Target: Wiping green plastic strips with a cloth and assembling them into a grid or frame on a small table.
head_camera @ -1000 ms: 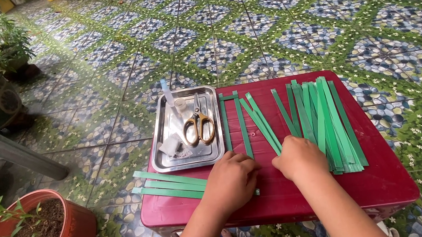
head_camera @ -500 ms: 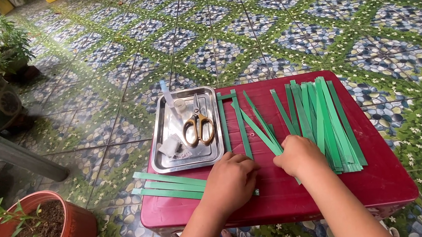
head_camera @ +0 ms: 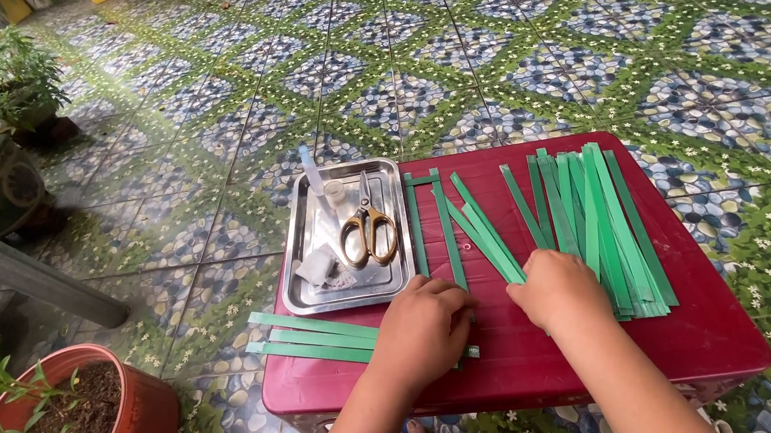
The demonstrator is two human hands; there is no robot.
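On a low red plastic table [head_camera: 594,356] standing on a patterned green and blue tiled floor [head_camera: 446,49], both hands work among long green paper strips. The left hand [head_camera: 420,327] lies knuckles up with its fingers curled down onto the near end of an upright strip [head_camera: 447,230], pressing where it crosses 3 horizontal strips [head_camera: 308,337] that jut past the table's left edge. The right hand [head_camera: 558,290], just beside it, is also curled, its fingertips pinching the lower ends of slanted strips [head_camera: 486,232]. A loose bundle of strips [head_camera: 607,219] lies further right. A steel tray [head_camera: 304,276] at the left holds gold-handled scissors [head_camera: 368,231] and a glue tube [head_camera: 314,181]. Potted plants [head_camera: 75,428] stand beside the table.
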